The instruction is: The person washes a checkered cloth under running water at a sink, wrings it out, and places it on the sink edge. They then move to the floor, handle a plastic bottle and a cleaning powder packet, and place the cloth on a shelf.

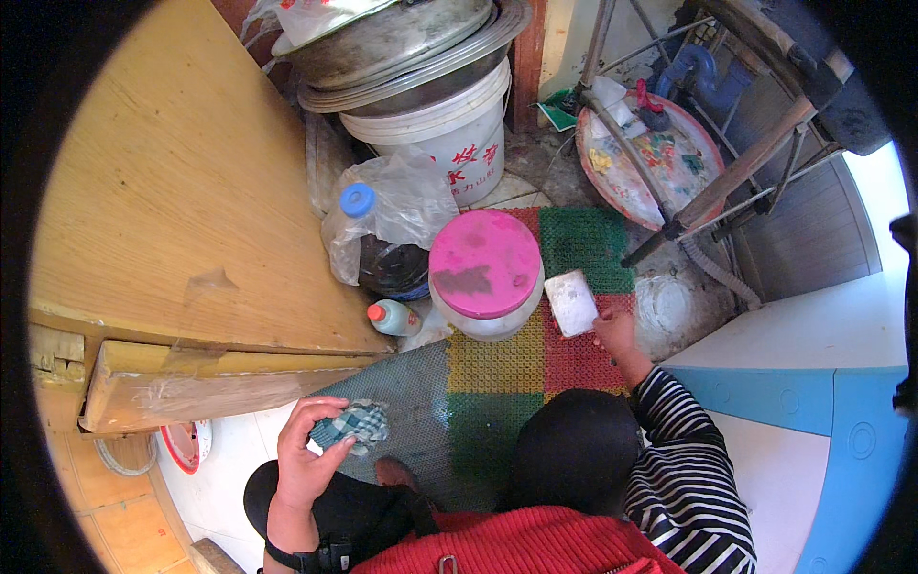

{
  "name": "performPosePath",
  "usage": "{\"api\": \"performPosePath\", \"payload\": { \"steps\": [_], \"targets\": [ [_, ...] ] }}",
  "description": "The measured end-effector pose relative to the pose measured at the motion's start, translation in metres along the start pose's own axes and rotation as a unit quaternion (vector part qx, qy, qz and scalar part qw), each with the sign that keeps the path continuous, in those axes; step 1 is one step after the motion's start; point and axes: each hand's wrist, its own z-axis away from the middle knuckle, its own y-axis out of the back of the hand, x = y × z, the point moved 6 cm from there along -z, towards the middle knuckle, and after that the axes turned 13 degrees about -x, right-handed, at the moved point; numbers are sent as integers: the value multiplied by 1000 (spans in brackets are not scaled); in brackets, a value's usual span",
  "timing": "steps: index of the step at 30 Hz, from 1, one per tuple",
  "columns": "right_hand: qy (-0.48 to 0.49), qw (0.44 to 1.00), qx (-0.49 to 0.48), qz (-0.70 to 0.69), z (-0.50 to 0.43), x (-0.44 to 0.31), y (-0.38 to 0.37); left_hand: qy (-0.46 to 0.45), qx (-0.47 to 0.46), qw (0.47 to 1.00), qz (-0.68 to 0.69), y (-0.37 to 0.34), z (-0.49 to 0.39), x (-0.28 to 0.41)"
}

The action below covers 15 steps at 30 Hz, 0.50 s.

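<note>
A crumpled green-and-white checked cloth (351, 427) is pinched between the thumb and fingers of my left hand (310, 448), above the grey matting. My right hand (618, 336) grips the near right corner of a flat white rectangular piece (571, 303) with rounded corners and dark specks; its material is unclear. This piece is over the coloured mat (495, 366), just right of a plastic jar with a stained pink lid (488, 262). The fingertips of my right hand are partly hidden.
Left of the jar are a small orange-capped bottle (394, 318) and a blue-capped jug (357, 201) under clear plastic. Behind stands a white bucket (430, 129) topped with metal basins (401, 43). A wooden cabinet (179, 194) borders the left, a metal-legged stand (746, 168) the right.
</note>
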Motion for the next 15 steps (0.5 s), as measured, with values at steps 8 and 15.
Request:
{"api": "performPosePath", "payload": {
  "steps": [8, 15],
  "targets": [
    [-6, 993, -57, 107, -54, -8, 17, -11, 1, 1000, -7, 0, 0, 2],
    [50, 867, 33, -495, -112, -76, 65, -3, 9, 1000, -3, 0, 1, 4]
  ]
}}
